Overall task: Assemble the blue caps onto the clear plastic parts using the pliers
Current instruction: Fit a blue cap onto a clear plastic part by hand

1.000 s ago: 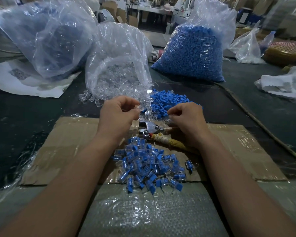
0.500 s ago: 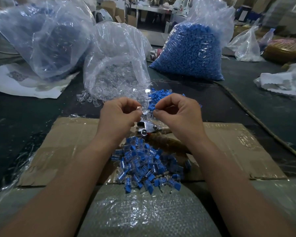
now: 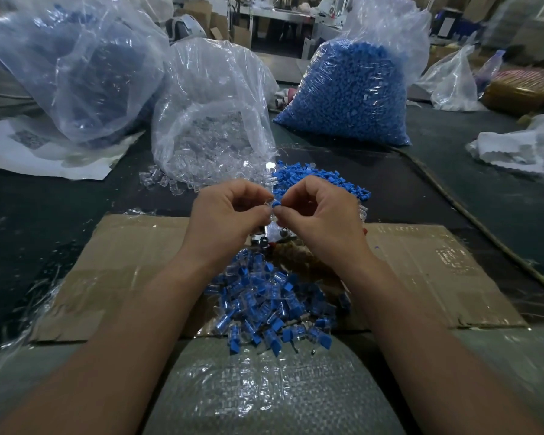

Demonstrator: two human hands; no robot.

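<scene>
My left hand pinches a clear plastic part above the cardboard sheet. My right hand pinches a small blue cap and holds it against that part, fingertips of both hands meeting. The pliers lie on the cardboard just below my hands, mostly hidden by them. A pile of assembled clear-and-blue pieces lies between my forearms. Loose blue caps sit in a heap beyond my right hand. Clear parts spill from an open bag beyond my left hand.
A large bag of blue caps stands at the back right, a big clear bag at the back left on white paper. A rope runs along the right. Woven plastic sacking covers the near edge.
My right hand left the loose cap heap and rose leftward with a blue cap. It now meets my left hand, which has stayed lifted with the clear part.
</scene>
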